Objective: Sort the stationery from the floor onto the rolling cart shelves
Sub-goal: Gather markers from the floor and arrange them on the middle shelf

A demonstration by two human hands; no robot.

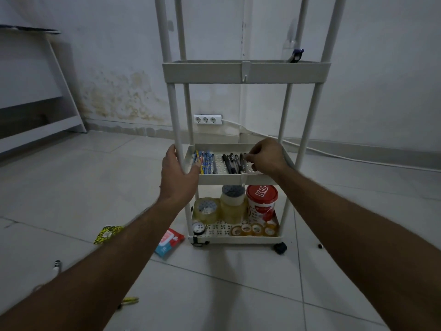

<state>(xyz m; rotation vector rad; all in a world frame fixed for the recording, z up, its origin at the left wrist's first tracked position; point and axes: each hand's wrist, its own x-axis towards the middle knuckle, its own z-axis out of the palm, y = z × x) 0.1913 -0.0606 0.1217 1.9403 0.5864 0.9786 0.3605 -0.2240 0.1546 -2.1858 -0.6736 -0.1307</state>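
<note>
We face cart (245,72), wall socket strip (207,119) behind it. Middle shelf (236,179): pencils (204,161) left, pens (232,162) right. Bottom shelf (233,239): big tape rolls (222,206) left, tub (261,201) right, small tape rolls (254,230) in front. On floor (238,295) left of cart: card pack (169,242), notepad (107,234) further left.

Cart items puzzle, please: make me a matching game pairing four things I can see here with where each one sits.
Things:
1. patterned pencils
2. red-lidded tub
3. red and blue packet
4. power strip

Places:
A. bottom shelf
B. against the wall behind the cart
C. middle shelf, left side
D. floor, left of the cart

Pairs: 1-C, 2-A, 3-D, 4-B
</note>
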